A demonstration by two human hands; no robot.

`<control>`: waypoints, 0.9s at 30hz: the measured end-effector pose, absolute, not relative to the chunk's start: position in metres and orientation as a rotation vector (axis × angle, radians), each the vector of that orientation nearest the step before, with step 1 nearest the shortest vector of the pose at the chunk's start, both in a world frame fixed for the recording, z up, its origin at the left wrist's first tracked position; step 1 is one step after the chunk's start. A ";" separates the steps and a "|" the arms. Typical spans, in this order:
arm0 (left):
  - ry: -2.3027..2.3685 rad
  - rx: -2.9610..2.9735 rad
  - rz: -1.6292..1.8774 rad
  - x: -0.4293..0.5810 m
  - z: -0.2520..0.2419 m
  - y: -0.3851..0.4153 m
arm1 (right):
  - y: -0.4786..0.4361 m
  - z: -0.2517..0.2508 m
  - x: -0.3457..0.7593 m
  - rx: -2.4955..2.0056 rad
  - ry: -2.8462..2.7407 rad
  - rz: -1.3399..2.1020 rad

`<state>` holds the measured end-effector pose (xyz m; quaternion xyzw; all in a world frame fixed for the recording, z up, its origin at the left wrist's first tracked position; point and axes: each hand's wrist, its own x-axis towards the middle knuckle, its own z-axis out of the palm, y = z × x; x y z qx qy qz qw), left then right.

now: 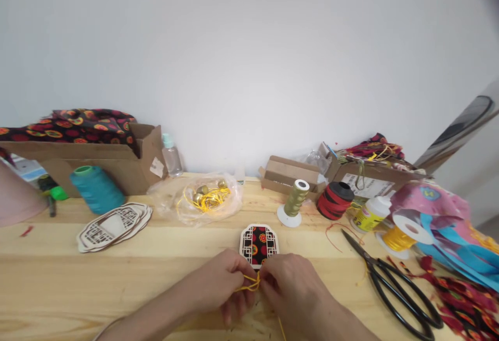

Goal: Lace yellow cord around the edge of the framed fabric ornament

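OK, wooden frames [117, 225] stacked on bench [42, 284], L side; L hand [224, 281] pinching looped yellow cord [250, 281] nr ctr, patterned plaque [259, 245] flat just beyond it; R hand [292, 281] pinching same cord, close beside; then blk scissors [377, 262] lying R.

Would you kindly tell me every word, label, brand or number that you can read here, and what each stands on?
No text can be read with certainty.
White label on the right-hand cardboard box: dark print, too blurred to read.
Yellow label on the white-capped bottle: too small and blurred to read.
Blue patch on the pink cloth: too blurred to tell whether it bears a letter.
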<state>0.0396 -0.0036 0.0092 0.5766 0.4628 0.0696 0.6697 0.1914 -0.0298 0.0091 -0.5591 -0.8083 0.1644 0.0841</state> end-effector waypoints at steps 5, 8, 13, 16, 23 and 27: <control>1.128 1.256 0.274 0.041 0.003 -0.007 | -0.028 0.005 0.193 -1.567 -2.466 0.473; 1.177 1.170 0.316 0.043 0.003 -0.007 | -0.029 0.000 0.199 -1.542 -2.315 0.643; 1.129 1.035 0.396 0.043 0.004 -0.005 | -0.029 -0.011 0.208 -1.542 -1.974 0.999; 1.064 1.000 0.422 0.038 -0.002 -0.003 | -0.029 -0.014 0.208 -1.558 -1.782 1.131; 0.998 1.046 0.485 0.036 -0.010 -0.007 | -0.026 -0.006 0.199 -1.529 -1.652 1.191; 1.007 1.133 0.498 0.039 -0.005 -0.010 | -0.025 -0.011 0.192 -1.533 -1.697 1.167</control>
